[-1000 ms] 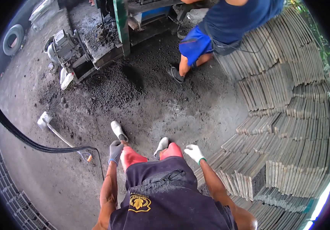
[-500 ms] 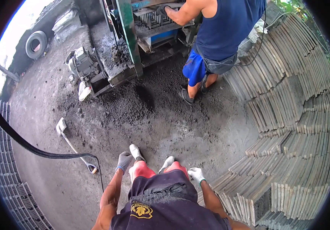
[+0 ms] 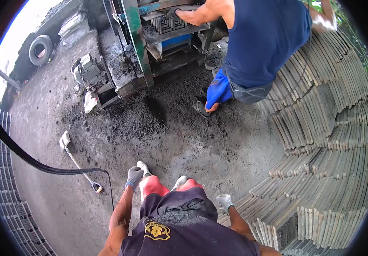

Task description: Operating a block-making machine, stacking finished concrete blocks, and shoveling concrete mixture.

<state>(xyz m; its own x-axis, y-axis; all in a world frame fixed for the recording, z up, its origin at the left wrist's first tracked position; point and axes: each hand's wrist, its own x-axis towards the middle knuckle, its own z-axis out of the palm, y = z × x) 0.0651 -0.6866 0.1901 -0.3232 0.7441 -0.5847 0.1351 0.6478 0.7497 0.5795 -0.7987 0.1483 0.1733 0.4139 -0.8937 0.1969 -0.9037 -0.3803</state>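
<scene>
My left hand [image 3: 133, 176] in a grey glove hangs by my left thigh, fingers curled, with nothing visible in it. My right hand [image 3: 225, 200], in a white glove with a green cuff, hangs near stacked boards [image 3: 293, 187], fingers curled, also with nothing visible in it. A shovel [image 3: 77, 160] lies on the floor to the left. Ahead, a co-worker [image 3: 265, 47] in a navy tank top and blue shorts stands at a machine [image 3: 140, 55], one dark-gloved hand on its metal grate [image 3: 163, 23]. A black cable [image 3: 51, 166] crosses in front of me on the left.
A motor [image 3: 89, 72] stands beside the machine, with dark gritty material [image 3: 130, 113] spilled on the concrete floor below it. A tyre [image 3: 39, 53] leans at the back left. Tall board stacks line the right; gridded racks [image 3: 2, 183] line the left edge.
The view has tilted upward since a second ago, showing more of the machine. The co-worker bends further toward it, a white-gloved hand now raised at top right. My right hand has shifted slightly outward.
</scene>
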